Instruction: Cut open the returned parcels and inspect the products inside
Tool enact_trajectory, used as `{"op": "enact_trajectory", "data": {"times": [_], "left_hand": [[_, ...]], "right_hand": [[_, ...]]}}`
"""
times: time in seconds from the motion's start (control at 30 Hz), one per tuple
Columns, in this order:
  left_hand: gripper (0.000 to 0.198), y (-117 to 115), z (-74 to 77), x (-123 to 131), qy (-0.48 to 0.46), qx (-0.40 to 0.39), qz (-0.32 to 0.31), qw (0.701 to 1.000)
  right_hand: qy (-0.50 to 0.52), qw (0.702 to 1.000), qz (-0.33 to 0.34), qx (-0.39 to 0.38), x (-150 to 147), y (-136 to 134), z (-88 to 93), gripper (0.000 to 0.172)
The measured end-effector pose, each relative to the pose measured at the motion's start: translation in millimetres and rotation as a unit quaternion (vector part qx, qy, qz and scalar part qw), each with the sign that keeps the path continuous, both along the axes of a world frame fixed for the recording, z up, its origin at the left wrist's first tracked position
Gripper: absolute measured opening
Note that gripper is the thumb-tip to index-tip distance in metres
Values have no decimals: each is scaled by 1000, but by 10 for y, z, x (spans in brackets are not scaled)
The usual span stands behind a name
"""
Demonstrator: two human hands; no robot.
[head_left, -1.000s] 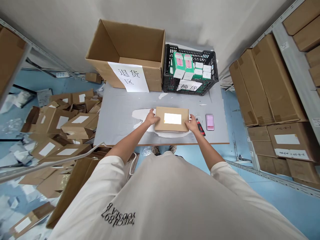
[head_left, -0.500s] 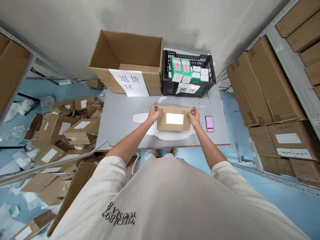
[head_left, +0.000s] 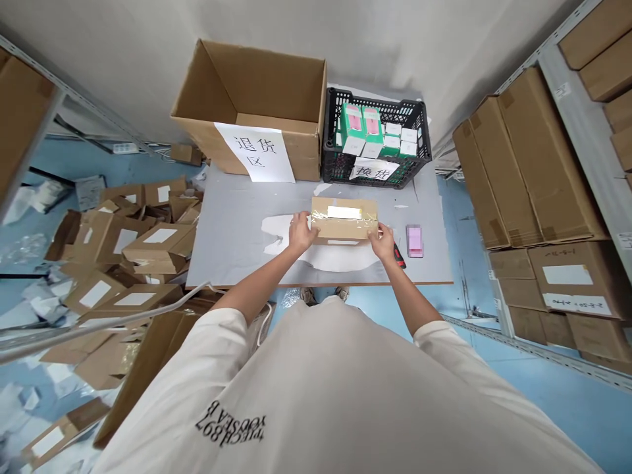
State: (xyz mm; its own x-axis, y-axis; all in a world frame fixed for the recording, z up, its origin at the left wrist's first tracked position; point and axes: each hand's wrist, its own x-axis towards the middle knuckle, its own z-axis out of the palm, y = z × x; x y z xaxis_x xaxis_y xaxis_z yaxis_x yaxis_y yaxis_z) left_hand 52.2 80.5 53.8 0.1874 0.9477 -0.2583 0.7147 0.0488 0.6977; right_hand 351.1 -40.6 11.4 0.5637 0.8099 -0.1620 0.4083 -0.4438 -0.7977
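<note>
A small taped cardboard box [head_left: 345,227] with white labels is between my hands over the table [head_left: 227,224]. My left hand [head_left: 302,232] is closed on its left end, thumb on the near side. On the right end, my right hand [head_left: 382,241] grips the near corner. Clear shiny tape runs along the box's upper face. Beneath it lies a torn white patch [head_left: 340,262] on the grey tabletop. A red and black tool [head_left: 399,257], perhaps a cutter, shows partly beside my right wrist. Farther right lies a phone [head_left: 415,241] with a pink screen.
At the back stand a large open carton [head_left: 301,148] with a paper sign and a black plastic crate [head_left: 419,158] holding green-and-white boxes. Discarded cartons [head_left: 118,240] pile up on the left floor. Shelves with big cartons [head_left: 523,158] rise on the right.
The small box has been tilted, so its taped face with a label now shows and the large label has turned away. Both hands have shifted nearer along its ends. The red and black tool has come into sight.
</note>
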Motion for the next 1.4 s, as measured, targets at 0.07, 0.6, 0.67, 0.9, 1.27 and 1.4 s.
{"op": "enact_trajectory", "data": {"times": [0.07,0.6,0.67,0.9,1.27,1.4], "left_hand": [[47,-17,30,-8,1,58,-84,995],[43,47,122,-483,151,42,-119,980],[41,78,155,-541,116,38,-88,989],[34,116,559,-338,-20,249,-153,956],[35,209,502,-1099,24,208,-75,975],[37,201,441,-1188,-2,190,-45,981]], "right_hand": [[-5,1000,-4,-1,-17,3,-5,70],[97,978,100,157,-431,410,271,53],[101,974,115,168,-600,514,345,62],[70,951,238,184,-1166,769,515,53],[3,981,165,104,-1488,659,295,69],[20,977,177,113,-1626,694,294,65]]}}
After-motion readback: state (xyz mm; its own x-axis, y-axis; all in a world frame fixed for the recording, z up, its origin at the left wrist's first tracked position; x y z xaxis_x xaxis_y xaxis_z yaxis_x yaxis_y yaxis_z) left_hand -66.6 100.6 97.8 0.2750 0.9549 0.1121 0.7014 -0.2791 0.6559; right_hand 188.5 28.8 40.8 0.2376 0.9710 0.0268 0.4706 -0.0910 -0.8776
